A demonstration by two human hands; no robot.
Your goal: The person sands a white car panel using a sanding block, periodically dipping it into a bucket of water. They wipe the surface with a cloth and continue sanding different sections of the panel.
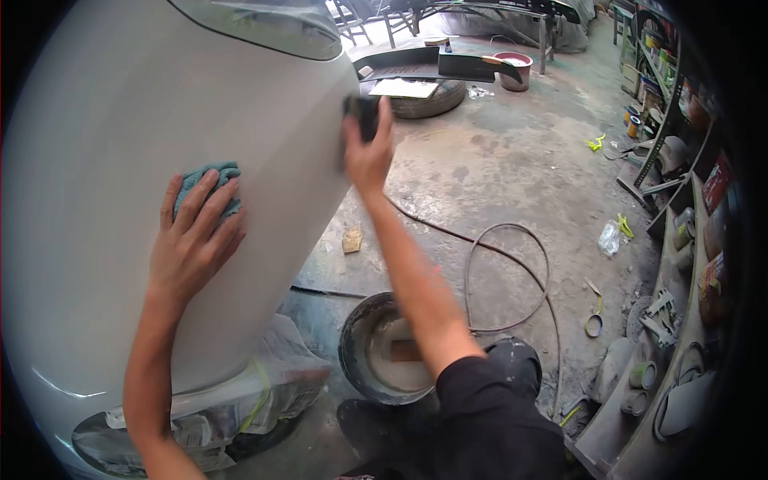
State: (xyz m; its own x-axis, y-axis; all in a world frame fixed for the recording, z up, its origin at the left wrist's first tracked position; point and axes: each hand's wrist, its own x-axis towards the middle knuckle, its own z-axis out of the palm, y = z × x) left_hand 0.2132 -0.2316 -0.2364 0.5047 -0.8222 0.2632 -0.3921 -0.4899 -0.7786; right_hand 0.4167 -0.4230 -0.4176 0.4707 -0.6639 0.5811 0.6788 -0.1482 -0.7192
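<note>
My left hand [192,236] presses a folded teal cloth [228,173] against the pale grey car body panel [120,160], its fingers spread over the cloth. Farther forward, my right hand [370,156] grips a black sanding block [366,116] at the panel's outer edge, beside the headlight [264,24]. That hand is slightly blurred, and the face of the block towards the panel is hidden. Low on the car, plastic and newspaper masking [240,400] covers the wheel area.
A dark bucket [348,352] of cloudy water, with a brown block [406,350] in it, stands by my legs. A hose [512,248] loops over the floor. Ahead lie a tyre [428,104] and a black car part [472,67] near a red bucket [514,74]. Cluttered shelves [676,184] line the right.
</note>
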